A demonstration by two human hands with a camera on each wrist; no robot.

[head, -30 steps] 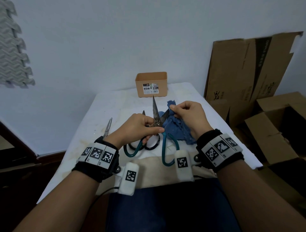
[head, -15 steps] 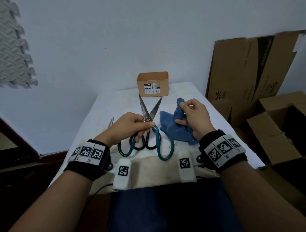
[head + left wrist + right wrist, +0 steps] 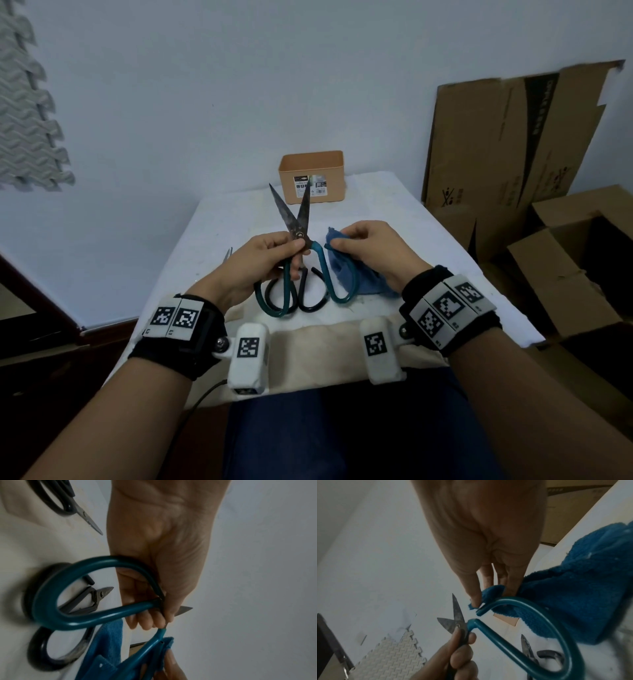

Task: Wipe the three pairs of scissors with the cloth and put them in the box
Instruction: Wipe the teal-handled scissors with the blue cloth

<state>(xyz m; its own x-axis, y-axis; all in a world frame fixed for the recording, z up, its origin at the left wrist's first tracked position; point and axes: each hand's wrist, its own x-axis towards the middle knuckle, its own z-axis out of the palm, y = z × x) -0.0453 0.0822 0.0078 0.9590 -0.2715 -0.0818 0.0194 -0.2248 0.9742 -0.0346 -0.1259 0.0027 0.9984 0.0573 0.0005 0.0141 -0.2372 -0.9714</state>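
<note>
The green-handled scissors (image 3: 297, 240), dull blades parted, are pinched at the pivot by the left hand (image 3: 263, 260), in front of the tan box (image 3: 311, 178). A fluffy blue cloth (image 3: 346, 270) is pinched by the right hand (image 3: 373, 246) against one looped handle.

A white-covered table (image 3: 394, 205) carries the things. A tan box (image 3: 311, 176) stands at its far end. Black scissors (image 3: 310, 291) lie near the front edge, and a third pair (image 3: 227, 255) at the left, mostly hidden. A blue cloth (image 3: 359, 277) seems to rest partly on it at the right.
</note>
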